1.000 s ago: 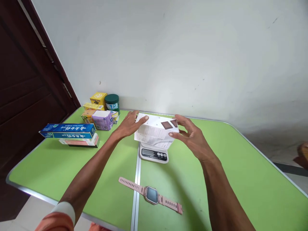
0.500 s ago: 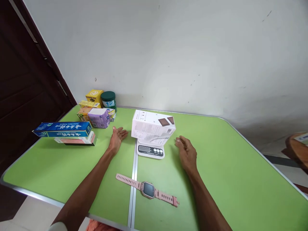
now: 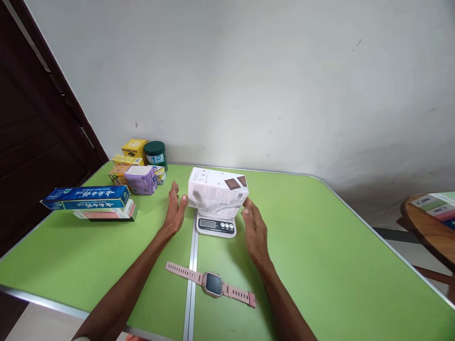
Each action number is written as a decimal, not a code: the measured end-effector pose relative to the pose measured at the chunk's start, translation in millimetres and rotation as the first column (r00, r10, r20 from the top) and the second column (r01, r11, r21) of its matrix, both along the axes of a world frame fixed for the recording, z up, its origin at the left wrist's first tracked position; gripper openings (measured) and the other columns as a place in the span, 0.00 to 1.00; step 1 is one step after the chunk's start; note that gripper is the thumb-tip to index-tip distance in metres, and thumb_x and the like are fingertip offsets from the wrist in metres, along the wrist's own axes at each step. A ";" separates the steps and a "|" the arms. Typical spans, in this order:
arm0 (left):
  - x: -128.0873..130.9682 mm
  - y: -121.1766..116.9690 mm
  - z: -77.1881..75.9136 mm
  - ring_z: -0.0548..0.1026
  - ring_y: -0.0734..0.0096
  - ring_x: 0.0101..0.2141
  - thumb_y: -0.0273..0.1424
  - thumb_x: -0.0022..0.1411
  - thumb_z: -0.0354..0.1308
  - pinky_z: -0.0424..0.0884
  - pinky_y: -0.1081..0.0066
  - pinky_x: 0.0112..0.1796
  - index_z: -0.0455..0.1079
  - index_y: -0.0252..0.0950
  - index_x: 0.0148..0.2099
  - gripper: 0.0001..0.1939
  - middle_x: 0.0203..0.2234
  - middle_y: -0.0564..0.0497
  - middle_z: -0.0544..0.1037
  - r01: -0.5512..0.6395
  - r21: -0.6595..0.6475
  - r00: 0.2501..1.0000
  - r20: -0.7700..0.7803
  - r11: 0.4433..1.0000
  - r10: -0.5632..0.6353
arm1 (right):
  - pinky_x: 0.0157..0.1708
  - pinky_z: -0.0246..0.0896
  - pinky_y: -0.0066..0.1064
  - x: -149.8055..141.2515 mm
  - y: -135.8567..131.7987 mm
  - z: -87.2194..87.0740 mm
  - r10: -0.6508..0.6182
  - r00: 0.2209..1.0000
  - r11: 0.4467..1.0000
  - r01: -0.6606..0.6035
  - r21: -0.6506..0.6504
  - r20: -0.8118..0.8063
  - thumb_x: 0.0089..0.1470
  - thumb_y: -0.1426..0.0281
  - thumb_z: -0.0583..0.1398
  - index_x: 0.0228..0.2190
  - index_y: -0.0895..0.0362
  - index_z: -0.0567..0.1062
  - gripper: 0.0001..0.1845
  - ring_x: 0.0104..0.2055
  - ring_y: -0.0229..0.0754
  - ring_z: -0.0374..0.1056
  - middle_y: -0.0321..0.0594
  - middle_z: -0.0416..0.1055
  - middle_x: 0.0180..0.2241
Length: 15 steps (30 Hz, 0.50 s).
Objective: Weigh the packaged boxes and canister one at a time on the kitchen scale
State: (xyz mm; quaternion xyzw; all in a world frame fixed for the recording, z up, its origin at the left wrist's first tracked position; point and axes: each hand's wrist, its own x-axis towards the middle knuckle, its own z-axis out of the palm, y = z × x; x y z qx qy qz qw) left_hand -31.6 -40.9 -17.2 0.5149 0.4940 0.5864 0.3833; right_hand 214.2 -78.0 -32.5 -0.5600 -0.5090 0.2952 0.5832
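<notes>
A white printed carton [image 3: 216, 189] with brown squares on its top rests on a small white digital scale [image 3: 216, 227], hiding the weighing plate. My left hand [image 3: 174, 208] is just left of the carton, open, palm turned toward it, with a small gap between. On the other side, my right hand [image 3: 254, 227] is beside the carton's right end, fingers extended and thumb apart; whether its fingertips touch the carton I cannot tell. Nearer to me, a pink smartwatch [image 3: 213, 284] lies unfastened and flat across the metal seam.
At the left lie a blue toothpaste box [image 3: 88, 197] on flat boxes, a purple pack [image 3: 141, 180], yellow boxes [image 3: 134, 147] and a green-lidded tub [image 3: 155, 154]. The green table [image 3: 337, 265] meets a pale wall. A wooden stool [image 3: 419, 222] holding packages stands right.
Both hands have moved closer to the carton, the right one most. My left hand has turned more upright, thumb raised. The view has shifted slightly; carton, scale and watch stay in place.
</notes>
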 end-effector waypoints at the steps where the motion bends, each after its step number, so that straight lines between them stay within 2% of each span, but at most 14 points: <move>1: 3.6 3.6 8.5 0.52 0.49 0.75 0.52 0.65 0.63 0.50 0.52 0.72 0.54 0.42 0.75 0.44 0.75 0.39 0.54 0.051 0.012 0.998 -0.027 0.999 -0.051 | 0.61 0.66 0.54 -7.3 -0.7 3.2 0.027 0.999 1.000 -0.027 0.006 0.022 0.65 0.46 0.57 0.66 0.53 0.68 0.37 0.66 0.58 0.67 0.53 0.68 0.66; 3: 8.8 15.4 25.8 0.55 0.46 0.74 0.48 0.59 0.71 0.51 0.51 0.71 0.57 0.40 0.73 0.47 0.73 0.37 0.59 0.173 0.007 0.983 -0.068 0.985 -0.172 | 0.56 0.71 0.53 -16.4 0.8 5.2 0.064 0.995 0.998 -0.064 0.000 0.080 0.64 0.48 0.59 0.66 0.54 0.68 0.37 0.61 0.58 0.71 0.54 0.71 0.63; 5: 11.6 28.9 40.8 0.61 0.43 0.70 0.42 0.52 0.76 0.56 0.48 0.70 0.61 0.38 0.70 0.49 0.67 0.36 0.68 0.272 0.001 0.953 -0.138 0.962 -0.269 | 0.51 0.73 0.51 -17.4 4.7 2.4 0.070 0.987 0.997 -0.071 0.001 0.141 0.63 0.49 0.60 0.62 0.55 0.71 0.34 0.56 0.57 0.73 0.55 0.74 0.58; 7: 15.0 39.0 52.4 0.67 0.42 0.66 0.38 0.49 0.77 0.63 0.45 0.65 0.63 0.37 0.67 0.47 0.62 0.37 0.74 0.326 -0.003 0.919 -0.234 0.946 -0.317 | 0.47 0.75 0.48 -11.3 9.1 -1.8 0.033 0.983 0.999 -0.038 0.022 0.183 0.62 0.50 0.60 0.57 0.57 0.75 0.30 0.54 0.56 0.73 0.55 0.76 0.54; 9: 23.6 44.3 61.3 0.70 0.43 0.63 0.34 0.49 0.76 0.70 0.45 0.61 0.63 0.37 0.66 0.44 0.61 0.38 0.74 0.351 -0.004 0.891 -0.305 0.936 -0.335 | 0.44 0.75 0.46 0.5 12.9 -3.4 -0.030 0.983 0.999 0.023 0.042 0.181 0.61 0.51 0.60 0.53 0.57 0.76 0.27 0.51 0.55 0.74 0.54 0.77 0.52; 12: 53.0 48.7 71.1 0.71 0.46 0.61 0.29 0.49 0.76 0.72 0.47 0.58 0.62 0.38 0.65 0.44 0.63 0.37 0.71 0.402 0.021 0.860 -0.352 0.915 -0.370 | 0.44 0.75 0.46 28.8 17.3 0.8 -0.130 0.983 0.991 0.124 0.055 0.132 0.57 0.50 0.63 0.52 0.56 0.76 0.28 0.48 0.53 0.75 0.52 0.77 0.53; 15: 99.3 59.0 74.4 0.70 0.46 0.62 0.25 0.50 0.75 0.71 0.46 0.59 0.62 0.36 0.64 0.42 0.62 0.37 0.71 0.458 0.005 0.822 -0.382 0.889 -0.422 | 0.46 0.75 0.48 68.0 21.3 5.5 -0.232 0.969 0.972 0.229 0.049 0.087 0.53 0.50 0.66 0.52 0.54 0.76 0.30 0.46 0.51 0.75 0.49 0.79 0.52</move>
